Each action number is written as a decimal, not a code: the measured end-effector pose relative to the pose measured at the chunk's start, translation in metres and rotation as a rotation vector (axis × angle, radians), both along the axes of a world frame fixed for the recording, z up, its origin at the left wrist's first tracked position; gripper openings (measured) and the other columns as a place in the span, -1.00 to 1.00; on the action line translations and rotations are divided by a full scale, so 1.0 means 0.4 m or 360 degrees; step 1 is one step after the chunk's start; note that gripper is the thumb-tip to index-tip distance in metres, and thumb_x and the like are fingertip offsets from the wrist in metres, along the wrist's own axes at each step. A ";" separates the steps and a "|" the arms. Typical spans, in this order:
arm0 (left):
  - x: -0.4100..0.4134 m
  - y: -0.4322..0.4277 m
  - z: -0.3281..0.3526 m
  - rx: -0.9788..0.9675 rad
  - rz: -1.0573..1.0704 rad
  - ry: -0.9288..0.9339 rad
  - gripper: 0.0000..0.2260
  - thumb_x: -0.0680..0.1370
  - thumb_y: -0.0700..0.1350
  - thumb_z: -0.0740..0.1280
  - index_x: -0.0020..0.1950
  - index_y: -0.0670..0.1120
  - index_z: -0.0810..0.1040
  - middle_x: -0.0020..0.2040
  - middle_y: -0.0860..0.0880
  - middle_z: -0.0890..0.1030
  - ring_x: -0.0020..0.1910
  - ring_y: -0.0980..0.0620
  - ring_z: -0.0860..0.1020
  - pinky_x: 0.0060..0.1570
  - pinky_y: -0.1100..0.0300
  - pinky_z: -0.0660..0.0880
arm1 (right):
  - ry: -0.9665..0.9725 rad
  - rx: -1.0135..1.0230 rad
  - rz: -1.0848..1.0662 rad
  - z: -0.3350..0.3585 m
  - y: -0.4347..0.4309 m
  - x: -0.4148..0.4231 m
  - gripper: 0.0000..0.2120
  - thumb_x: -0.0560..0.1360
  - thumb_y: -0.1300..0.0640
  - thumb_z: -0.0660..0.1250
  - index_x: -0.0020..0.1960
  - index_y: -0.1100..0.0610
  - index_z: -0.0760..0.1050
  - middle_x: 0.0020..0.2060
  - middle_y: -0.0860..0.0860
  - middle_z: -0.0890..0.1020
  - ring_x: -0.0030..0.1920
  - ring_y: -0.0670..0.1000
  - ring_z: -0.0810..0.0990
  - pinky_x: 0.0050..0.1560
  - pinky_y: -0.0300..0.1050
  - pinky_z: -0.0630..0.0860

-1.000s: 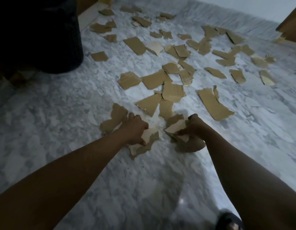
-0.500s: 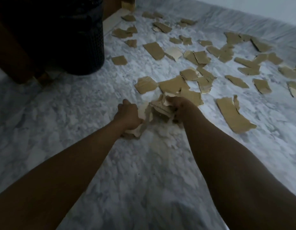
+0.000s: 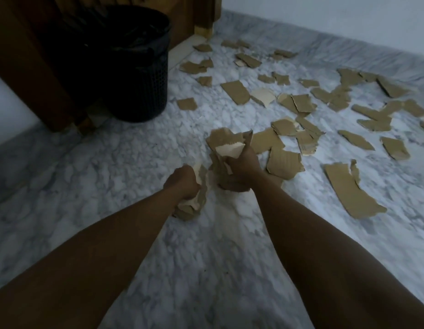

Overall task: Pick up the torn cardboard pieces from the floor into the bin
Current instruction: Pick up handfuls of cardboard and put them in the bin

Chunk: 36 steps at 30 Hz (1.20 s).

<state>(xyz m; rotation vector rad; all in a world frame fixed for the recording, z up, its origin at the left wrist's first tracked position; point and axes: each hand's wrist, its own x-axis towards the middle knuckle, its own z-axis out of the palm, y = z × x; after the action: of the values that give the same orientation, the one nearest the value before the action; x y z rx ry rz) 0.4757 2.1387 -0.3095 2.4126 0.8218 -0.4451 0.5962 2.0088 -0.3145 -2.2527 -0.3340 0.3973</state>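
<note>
The left hand (image 3: 182,180) and right hand (image 3: 239,166) are each gripping a bunch of cardboard pieces (image 3: 226,143), while many scraps (image 3: 351,193) are lying on the marble floor (image 3: 87,176), not yet in the black bin (image 3: 125,67).

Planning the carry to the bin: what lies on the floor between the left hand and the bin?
In the head view, only bare marble floor lies between the left hand and the bin; the loose cardboard pieces lie off to the right.
</note>
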 end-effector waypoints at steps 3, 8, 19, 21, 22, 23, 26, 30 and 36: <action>0.033 0.092 0.149 -0.0025 0.0208 -0.0149 -0.33 0.60 -0.06 0.33 0.57 -0.23 0.06 0.45 -0.25 0.33 0.35 -0.19 0.41 0.24 0.07 0.41 | -0.0213 0.0240 0.0106 0.146 0.064 0.000 -0.33 0.58 0.10 0.32 0.53 0.22 0.02 0.19 0.14 0.53 0.12 0.12 0.53 0.03 -0.03 0.43; 0.101 0.329 0.560 0.0214 0.0325 -0.0667 -0.68 0.64 -0.10 0.24 0.35 -0.20 0.35 0.21 -0.28 0.42 -0.03 -0.14 0.47 0.09 0.06 0.37 | -0.0764 0.0774 0.0322 0.512 0.287 -0.027 -0.29 0.59 0.20 0.26 0.56 0.27 -0.11 0.04 0.06 0.48 -0.20 -0.04 0.46 -0.11 -0.29 0.45; 0.173 0.660 0.831 0.0010 0.0784 -0.2406 -0.56 0.58 -0.32 0.28 0.45 -0.16 0.34 0.33 -0.13 0.50 0.27 -0.04 0.49 0.14 0.33 0.41 | -0.1444 0.1230 0.0182 0.834 0.735 0.000 -0.27 0.58 0.20 0.18 0.60 0.24 -0.18 -0.13 0.07 0.61 -0.36 -0.02 0.54 -0.34 -0.12 0.48; 0.208 0.699 0.790 -0.0143 0.0708 -0.2190 -0.62 0.61 -0.27 0.25 0.43 -0.14 0.36 0.33 -0.10 0.50 0.23 0.00 0.50 0.13 0.28 0.42 | -0.1382 0.1140 0.0219 0.780 0.795 0.041 -0.27 0.58 0.22 0.16 0.61 0.13 -0.18 0.08 0.11 0.60 -0.27 -0.11 0.54 -0.25 -0.12 0.51; 0.226 0.718 0.761 -0.0185 0.0619 -0.1928 -0.63 0.63 -0.22 0.23 0.45 -0.13 0.36 0.34 -0.10 0.49 0.23 -0.01 0.49 0.16 0.23 0.43 | -0.1234 0.0988 0.0269 0.745 0.816 0.064 -0.27 0.58 0.20 0.18 0.61 0.07 -0.15 0.15 0.12 0.59 -0.15 -0.09 0.56 -0.17 -0.15 0.51; 0.237 0.732 0.725 -0.0190 0.0517 -0.1598 -0.62 0.63 -0.17 0.21 0.46 -0.13 0.36 0.35 -0.11 0.49 0.26 -0.06 0.50 0.22 0.14 0.45 | -0.1028 0.0740 0.0355 0.702 0.829 0.089 -0.29 0.58 0.16 0.21 0.60 0.04 -0.09 0.18 0.12 0.57 -0.02 -0.02 0.58 -0.10 -0.17 0.50; 0.247 0.775 0.614 -0.0067 0.0375 -0.0954 -0.63 0.62 -0.09 0.24 0.38 -0.21 0.46 0.32 -0.19 0.52 0.29 -0.20 0.50 0.29 -0.04 0.46 | -0.0724 -0.0039 0.0439 0.583 0.832 0.134 -0.45 0.52 -0.03 0.35 0.42 0.16 0.30 0.23 0.17 0.54 0.22 0.20 0.54 0.04 -0.05 0.49; 0.224 0.832 0.509 0.0269 0.0671 -0.0826 -0.62 0.53 0.00 0.39 0.29 -0.12 0.52 0.28 -0.13 0.52 0.21 -0.21 0.49 0.21 -0.08 0.49 | -0.0409 -0.0152 -0.0102 0.481 0.833 0.173 -0.03 0.38 -0.10 0.48 0.56 0.12 -0.03 0.51 0.22 0.16 0.48 0.30 0.20 0.42 0.30 0.26; 0.202 0.825 0.469 0.0595 0.0650 -0.0439 -0.28 0.55 -0.02 0.37 0.58 -0.19 0.08 0.54 -0.24 0.15 0.48 -0.28 0.18 0.46 -0.10 0.20 | 0.0809 0.0515 -0.0194 0.412 0.809 0.161 -0.67 0.57 0.31 0.24 0.32 0.18 0.38 0.17 0.20 0.54 -0.11 0.23 0.58 -0.47 0.15 0.61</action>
<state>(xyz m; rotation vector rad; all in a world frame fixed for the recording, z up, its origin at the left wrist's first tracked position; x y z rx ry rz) 0.5564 2.4688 -0.1220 2.4596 1.3194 0.2143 0.6605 2.3323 -0.1496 -1.7718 0.0080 0.7695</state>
